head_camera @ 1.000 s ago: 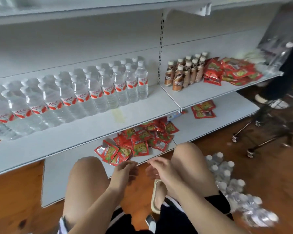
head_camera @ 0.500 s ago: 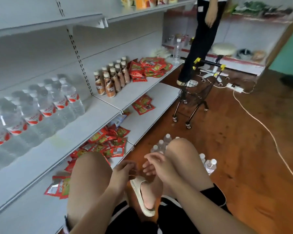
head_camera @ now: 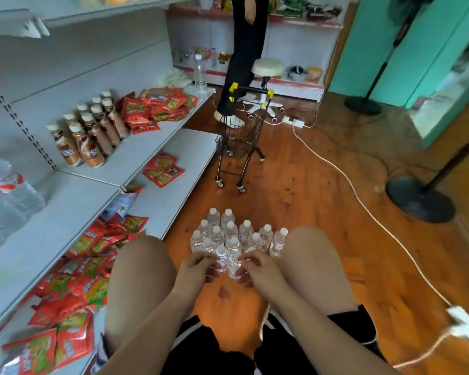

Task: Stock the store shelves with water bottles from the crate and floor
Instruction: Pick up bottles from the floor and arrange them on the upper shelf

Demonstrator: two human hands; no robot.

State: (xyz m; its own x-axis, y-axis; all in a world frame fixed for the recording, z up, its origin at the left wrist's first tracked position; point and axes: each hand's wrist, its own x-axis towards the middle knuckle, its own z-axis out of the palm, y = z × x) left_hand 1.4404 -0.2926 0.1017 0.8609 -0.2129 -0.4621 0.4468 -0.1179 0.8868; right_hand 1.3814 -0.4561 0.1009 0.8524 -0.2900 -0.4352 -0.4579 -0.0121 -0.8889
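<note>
Several small clear water bottles [head_camera: 236, 234] with white caps stand in a cluster on the wooden floor between my knees. My left hand [head_camera: 198, 269] curls its fingers round the nearest bottle on the left [head_camera: 221, 257]. Beside it, my right hand [head_camera: 257, 269] grips the neighbouring near bottle [head_camera: 234, 265]. Larger water bottles with red labels [head_camera: 8, 201] stand blurred at the left end of the white middle shelf [head_camera: 73, 212].
Brown drink bottles [head_camera: 92, 136] and red snack packets [head_camera: 157, 106] sit further along the shelf; more packets [head_camera: 92, 247] lie on the bottom shelf. A small wire cart [head_camera: 238, 142], a standing person [head_camera: 241, 50], a white cable [head_camera: 336, 169] and a fan base [head_camera: 420, 198] are ahead.
My view has swung right from the shelf to the floor. Both hands, held empty between my knees before, have reached forward and closed on the two nearest floor bottles.
</note>
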